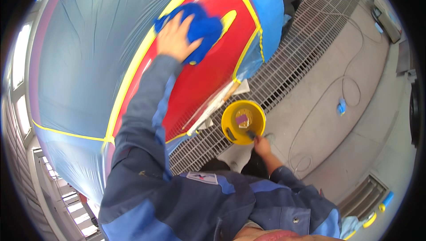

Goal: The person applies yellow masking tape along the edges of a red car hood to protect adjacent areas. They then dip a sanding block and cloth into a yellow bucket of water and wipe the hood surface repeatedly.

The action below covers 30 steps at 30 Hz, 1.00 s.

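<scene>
My left hand (175, 39) lies spread and flat on a blue cloth (205, 29), pressing it against a glossy red car panel (199, 81). Yellow masking tape (133, 72) frames the panel, and a yellow patch (228, 19) shows beside the cloth. Low on my right, my right hand (262, 146) is closed on a dark object (251, 134) that reaches over the rim of a yellow bucket (261, 117). Whether that object is the bucket's grip or a separate tool, I cannot tell. Inside the bucket are a purple piece (241, 119) and a whitish piece (243, 125).
Bluish masking film (84, 63) covers the car around the panel. Floor grating (293, 63) runs along the car. A thin hose (319, 92) loops over the grey floor, ending near a blue item (341, 106). Blue and yellow rolls (387, 200) lie at lower right.
</scene>
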Motion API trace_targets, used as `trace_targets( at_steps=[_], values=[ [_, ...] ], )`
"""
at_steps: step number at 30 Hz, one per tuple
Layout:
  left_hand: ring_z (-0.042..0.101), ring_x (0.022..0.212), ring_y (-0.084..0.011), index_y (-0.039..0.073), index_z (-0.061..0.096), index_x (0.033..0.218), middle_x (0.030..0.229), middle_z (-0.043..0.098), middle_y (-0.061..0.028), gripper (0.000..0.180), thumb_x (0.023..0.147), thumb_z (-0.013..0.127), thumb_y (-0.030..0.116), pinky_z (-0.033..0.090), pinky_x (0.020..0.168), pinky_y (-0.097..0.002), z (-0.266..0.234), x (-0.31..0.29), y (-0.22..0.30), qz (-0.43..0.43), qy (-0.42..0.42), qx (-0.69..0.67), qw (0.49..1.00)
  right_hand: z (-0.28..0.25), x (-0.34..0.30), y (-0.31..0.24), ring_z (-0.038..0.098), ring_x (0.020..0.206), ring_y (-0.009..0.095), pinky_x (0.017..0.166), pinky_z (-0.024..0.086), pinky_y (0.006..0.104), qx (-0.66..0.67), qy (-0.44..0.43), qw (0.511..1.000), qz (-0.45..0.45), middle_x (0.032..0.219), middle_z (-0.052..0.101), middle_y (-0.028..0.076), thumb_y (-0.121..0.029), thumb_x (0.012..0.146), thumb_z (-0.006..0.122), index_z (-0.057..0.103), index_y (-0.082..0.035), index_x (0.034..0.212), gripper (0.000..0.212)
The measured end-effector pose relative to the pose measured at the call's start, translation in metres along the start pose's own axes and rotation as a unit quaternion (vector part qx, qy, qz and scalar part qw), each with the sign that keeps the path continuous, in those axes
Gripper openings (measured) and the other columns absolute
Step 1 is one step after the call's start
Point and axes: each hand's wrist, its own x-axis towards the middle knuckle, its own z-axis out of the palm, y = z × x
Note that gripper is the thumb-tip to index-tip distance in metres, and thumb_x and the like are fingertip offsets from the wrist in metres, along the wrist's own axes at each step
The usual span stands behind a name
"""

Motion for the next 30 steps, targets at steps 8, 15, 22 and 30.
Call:
trace_targets(
  at_steps=[8, 15, 22, 30],
  values=[
    [0.049, 0.121, -0.0510, 0.014, 0.048, 0.137, 0.142, 0.045, -0.0280, 0.105, 0.043, 0.091, 0.034, 0.039, 0.102, -0.0616, -0.143, -0.327, -0.056, -0.179, 0.001, 0.139, 0.974, -0.056, -0.037, 0.002, 0.065, 0.091, 0.048, 0.079, 0.051, 0.0539, -0.019, 0.118, 0.991, 0.064, 0.091, 0.068, 0.028, -0.025, 0.096, 0.055, 0.065, 0.000, 0.101, 0.027],
    [0.052, 0.123, -0.0403, 0.013, 0.052, 0.138, 0.142, 0.047, -0.0247, 0.088, 0.062, 0.088, 0.037, 0.043, 0.102, -0.0532, -0.085, -0.181, -0.058, -0.054, -0.097, -0.111, 0.988, 0.004, -0.093, -0.037, 0.068, 0.088, 0.044, 0.077, 0.052, 0.0514, 0.048, 0.168, 0.972, 0.158, 0.089, 0.071, 0.024, -0.027, 0.097, 0.054, 0.066, 0.000, 0.098, 0.030],
    [0.046, 0.135, -0.0252, 0.021, 0.059, 0.136, 0.146, 0.051, -0.0066, 0.070, 0.072, 0.077, 0.040, 0.042, 0.100, -0.0467, -0.008, 0.078, -0.047, 0.180, -0.100, -0.082, 0.975, 0.068, -0.171, -0.094, 0.067, 0.068, 0.017, 0.064, 0.053, 0.0331, 0.146, 0.217, 0.948, 0.184, 0.081, 0.073, 0.010, -0.022, 0.099, 0.056, 0.067, 0.002, 0.102, 0.027],
    [0.042, 0.138, -0.0278, 0.027, 0.071, 0.124, 0.140, 0.056, -0.0028, 0.050, 0.076, 0.073, 0.040, 0.034, 0.110, -0.0515, 0.004, 0.058, -0.030, 0.303, -0.158, -0.011, 0.940, 0.088, -0.239, -0.126, 0.067, 0.069, 0.019, 0.067, 0.053, 0.0345, 0.060, 0.252, 0.939, 0.225, 0.076, 0.071, 0.012, -0.025, 0.098, 0.056, 0.068, 0.002, 0.093, 0.030]
  ],
)
